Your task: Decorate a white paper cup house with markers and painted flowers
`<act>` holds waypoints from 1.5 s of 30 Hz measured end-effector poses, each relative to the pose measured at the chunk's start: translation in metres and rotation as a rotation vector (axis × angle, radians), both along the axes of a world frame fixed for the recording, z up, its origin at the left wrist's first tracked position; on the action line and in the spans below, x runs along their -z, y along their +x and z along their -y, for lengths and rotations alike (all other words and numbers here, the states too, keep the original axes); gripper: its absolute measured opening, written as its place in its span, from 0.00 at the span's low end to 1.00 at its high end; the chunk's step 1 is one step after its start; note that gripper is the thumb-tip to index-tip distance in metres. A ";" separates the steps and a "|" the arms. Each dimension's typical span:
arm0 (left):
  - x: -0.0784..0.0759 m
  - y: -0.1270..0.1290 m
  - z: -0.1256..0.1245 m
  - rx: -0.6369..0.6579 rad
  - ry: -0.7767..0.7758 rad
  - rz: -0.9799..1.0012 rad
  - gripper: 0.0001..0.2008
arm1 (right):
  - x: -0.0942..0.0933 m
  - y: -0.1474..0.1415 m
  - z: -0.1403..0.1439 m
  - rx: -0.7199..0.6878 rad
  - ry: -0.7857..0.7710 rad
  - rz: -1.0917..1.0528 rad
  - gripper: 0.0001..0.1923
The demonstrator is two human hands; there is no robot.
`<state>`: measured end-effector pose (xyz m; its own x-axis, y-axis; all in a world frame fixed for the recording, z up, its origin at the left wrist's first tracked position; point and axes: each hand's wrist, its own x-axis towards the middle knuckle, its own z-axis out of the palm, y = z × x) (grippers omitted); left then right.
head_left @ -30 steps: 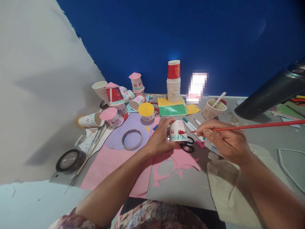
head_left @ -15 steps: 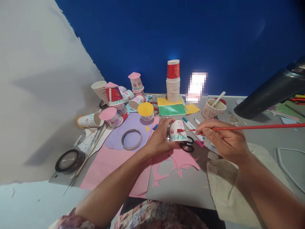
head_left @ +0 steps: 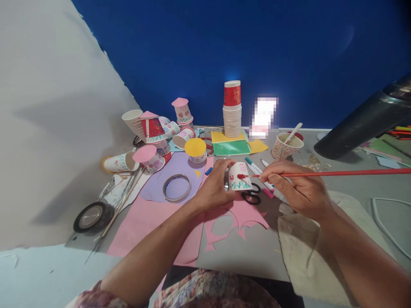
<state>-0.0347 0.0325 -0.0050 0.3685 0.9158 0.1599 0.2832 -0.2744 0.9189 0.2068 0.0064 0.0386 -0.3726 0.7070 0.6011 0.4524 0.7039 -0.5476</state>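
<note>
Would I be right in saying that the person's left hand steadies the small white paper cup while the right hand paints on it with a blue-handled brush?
Not quite: the brush has a red handle, not a blue one, as the head view shows. The rest stands: the left hand steadies the small white paper cup, and the right hand holds the brush with its red tip against the cup's side.

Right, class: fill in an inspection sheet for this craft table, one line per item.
Surface: grey table, pink paper and purple paper spread on it.
Job's things: paper cup; red brush, tip on cup.
Clutter: cup stack, decorated cups, tape rolls, scissors, markers.
Grippers: left hand holds cup; right hand holds brush.
Cables: white cord.
Surroundings: blue wall.
</note>
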 end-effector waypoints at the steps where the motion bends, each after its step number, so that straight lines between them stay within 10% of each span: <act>1: 0.001 0.000 0.000 0.001 0.002 -0.001 0.40 | 0.000 0.000 0.000 -0.003 -0.007 0.012 0.09; 45: -0.003 0.001 0.000 0.001 -0.050 0.005 0.39 | -0.007 0.004 0.003 0.069 0.027 0.006 0.11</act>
<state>-0.0339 0.0325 -0.0025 0.3690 0.9222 0.1153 0.2787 -0.2281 0.9329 0.2103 0.0035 0.0461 -0.3275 0.7144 0.6183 0.5035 0.6858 -0.5256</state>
